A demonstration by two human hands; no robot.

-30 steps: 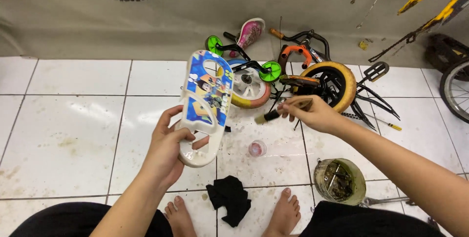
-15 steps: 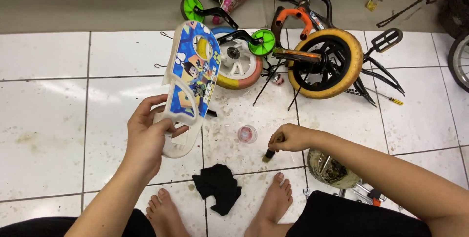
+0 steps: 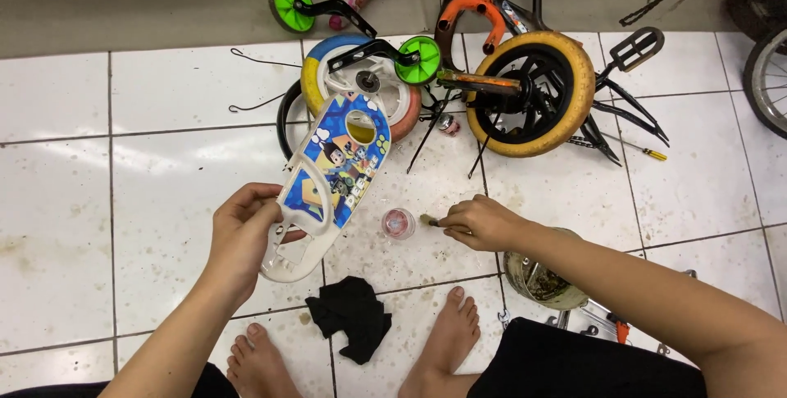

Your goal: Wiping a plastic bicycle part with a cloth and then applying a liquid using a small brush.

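From the head camera I look straight down at a white tiled floor [image 3: 115, 193] speckled with dirt. My left hand [image 3: 242, 238] is clenched around the lower end of a white plastic chain-guard panel with a colourful cartoon sticker [image 3: 332, 177], holding it tilted up off the floor so its far end lies over the small white bicycle wheel with a blue and red tyre [image 3: 369, 86]. My right hand [image 3: 484, 224] grips a small brush [image 3: 432, 220], its bristle tip just beside a little round clear container with pinkish contents [image 3: 398, 222] standing on the tile between my hands. A crumpled black rag [image 3: 351, 316] lies between my bare feet [image 3: 447, 336], and a grimy round metal tin [image 3: 537, 279] sits under my right forearm. Farther off lies a dismantled child's bicycle: a yellow-tyred wheel [image 3: 533, 95], an orange frame [image 3: 475, 17], green training wheels [image 3: 418, 59] and a black pedal [image 3: 639, 45].
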